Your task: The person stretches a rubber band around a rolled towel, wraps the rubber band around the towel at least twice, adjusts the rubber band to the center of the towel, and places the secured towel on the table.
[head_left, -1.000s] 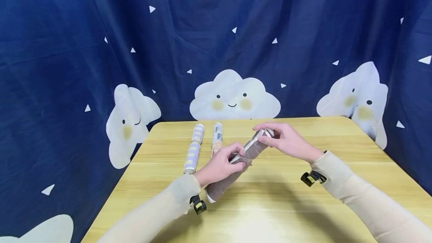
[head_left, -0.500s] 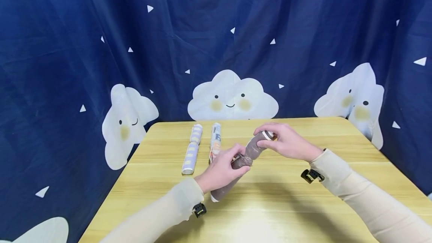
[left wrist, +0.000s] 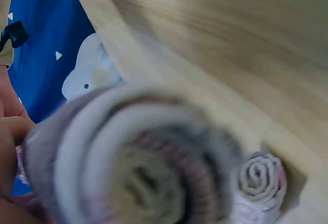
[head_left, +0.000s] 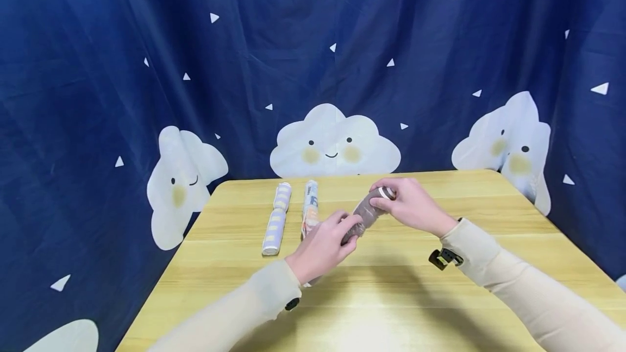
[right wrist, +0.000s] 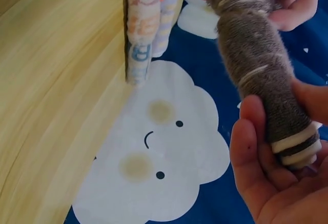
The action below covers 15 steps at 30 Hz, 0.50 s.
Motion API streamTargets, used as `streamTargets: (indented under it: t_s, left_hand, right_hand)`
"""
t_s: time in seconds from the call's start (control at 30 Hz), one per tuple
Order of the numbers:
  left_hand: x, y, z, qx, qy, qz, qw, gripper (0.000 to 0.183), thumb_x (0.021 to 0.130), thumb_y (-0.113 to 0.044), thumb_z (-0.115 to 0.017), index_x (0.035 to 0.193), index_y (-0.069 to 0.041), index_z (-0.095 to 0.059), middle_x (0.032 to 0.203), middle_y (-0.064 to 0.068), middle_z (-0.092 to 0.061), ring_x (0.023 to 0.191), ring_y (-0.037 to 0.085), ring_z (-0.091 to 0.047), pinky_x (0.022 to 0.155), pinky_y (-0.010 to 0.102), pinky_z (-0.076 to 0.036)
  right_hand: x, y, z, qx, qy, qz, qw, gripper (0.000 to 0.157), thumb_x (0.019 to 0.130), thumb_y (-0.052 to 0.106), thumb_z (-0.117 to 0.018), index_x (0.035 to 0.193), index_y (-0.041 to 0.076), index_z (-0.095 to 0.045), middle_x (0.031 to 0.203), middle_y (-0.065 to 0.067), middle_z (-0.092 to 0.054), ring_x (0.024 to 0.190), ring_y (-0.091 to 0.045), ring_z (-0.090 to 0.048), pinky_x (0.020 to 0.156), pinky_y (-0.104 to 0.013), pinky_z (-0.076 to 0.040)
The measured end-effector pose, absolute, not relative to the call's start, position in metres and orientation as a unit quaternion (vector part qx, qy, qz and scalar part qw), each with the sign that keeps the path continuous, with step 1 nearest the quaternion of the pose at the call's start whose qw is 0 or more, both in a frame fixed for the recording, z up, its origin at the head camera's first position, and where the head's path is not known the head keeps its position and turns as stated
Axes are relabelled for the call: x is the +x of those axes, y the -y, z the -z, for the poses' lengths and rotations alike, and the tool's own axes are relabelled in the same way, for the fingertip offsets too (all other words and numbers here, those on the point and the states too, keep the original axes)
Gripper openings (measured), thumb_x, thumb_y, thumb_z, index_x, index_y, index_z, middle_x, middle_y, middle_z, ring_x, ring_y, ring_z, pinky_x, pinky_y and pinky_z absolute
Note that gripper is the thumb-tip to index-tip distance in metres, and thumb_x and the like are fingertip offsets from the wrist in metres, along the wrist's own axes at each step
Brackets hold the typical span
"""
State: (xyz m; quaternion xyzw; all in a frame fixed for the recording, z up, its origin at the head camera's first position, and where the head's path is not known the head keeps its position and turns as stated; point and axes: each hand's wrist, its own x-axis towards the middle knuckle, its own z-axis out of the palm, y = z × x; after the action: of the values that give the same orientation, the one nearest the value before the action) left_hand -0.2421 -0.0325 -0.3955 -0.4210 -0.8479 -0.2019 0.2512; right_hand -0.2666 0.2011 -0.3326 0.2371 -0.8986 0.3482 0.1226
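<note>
A grey-brown rolled towel (head_left: 370, 208) is held slanted above the table, bent near its narrowed middle. Pale bands ring its upper end. My left hand (head_left: 325, 244) grips it around the middle and hides much of the lower half. At the banded upper end my right hand (head_left: 409, 205) holds it between thumb and fingers. The right wrist view shows thin pale bands around the towel's fuzzy surface (right wrist: 256, 55). Close up in the left wrist view, the other end of the rolled towel (left wrist: 138, 183) shows blurred spiral layers with a white edge.
Left of the hands, a lilac-and-white rolled towel (head_left: 276, 221) with a pinched middle lies on the wooden table (head_left: 235, 287). Beside it is a white printed rolled towel (head_left: 310, 205), partly behind my left hand. A dark blue curtain (head_left: 244, 69) with clouds hangs behind the table.
The grey-brown towel has turned in my hands, so the white strip along its side is out of sight. My left hand has shifted slightly and covers more of the lower half.
</note>
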Motion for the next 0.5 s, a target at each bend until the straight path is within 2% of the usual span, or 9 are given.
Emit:
streamTargets:
  t_s: [0.1,0.27,0.5]
  left_hand:
    - [-0.242,0.029,0.393,-0.423,0.856,0.194,0.226,0.018,0.092,-0.015,-0.065,0.109,-0.018,-0.061,0.099,-0.002,-0.056,0.069,0.003,-0.052,0.055,0.009,-0.041]
    - [-0.242,0.027,0.394,-0.437,0.854,0.194,0.206,0.008,0.09,-0.012,-0.064,0.094,-0.016,-0.059,0.094,-0.002,-0.051,0.065,0.003,-0.049,0.052,0.009,-0.039]
    - [-0.245,0.033,0.403,-0.46,0.842,0.19,0.211,0.017,0.088,-0.016,-0.067,0.083,-0.019,-0.05,0.105,-0.001,-0.053,0.074,0.005,-0.053,0.061,0.011,-0.044]
  right_hand:
    - [-0.266,-0.2,0.334,0.23,0.901,-0.344,0.128,0.011,0.09,0.018,-0.075,0.1,0.015,-0.074,0.086,0.0,-0.071,0.065,-0.013,-0.058,0.057,-0.028,-0.049]
    - [-0.267,-0.2,0.333,0.225,0.903,-0.345,0.122,0.01,0.089,0.017,-0.076,0.098,0.014,-0.075,0.087,-0.001,-0.071,0.065,-0.014,-0.056,0.057,-0.029,-0.048]
    - [-0.271,-0.211,0.328,0.202,0.892,-0.397,0.077,0.011,0.089,0.014,-0.075,0.099,0.008,-0.075,0.087,-0.008,-0.07,0.069,-0.016,-0.06,0.057,-0.029,-0.054]
